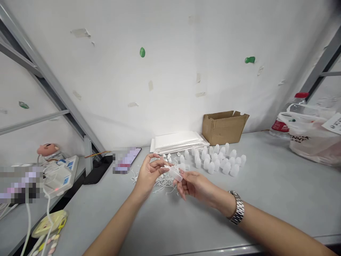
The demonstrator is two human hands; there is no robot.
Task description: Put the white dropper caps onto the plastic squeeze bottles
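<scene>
A translucent white piece above the grey table is pinched by each hand.

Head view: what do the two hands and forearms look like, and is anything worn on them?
The left hand is gloveless, with no ring or bracelet that I can make out. The right hand is gloveless too, with a silver metal-link band around its wrist, probably a watch; its face can't be made out. No sleeve reaches either wrist.
</scene>
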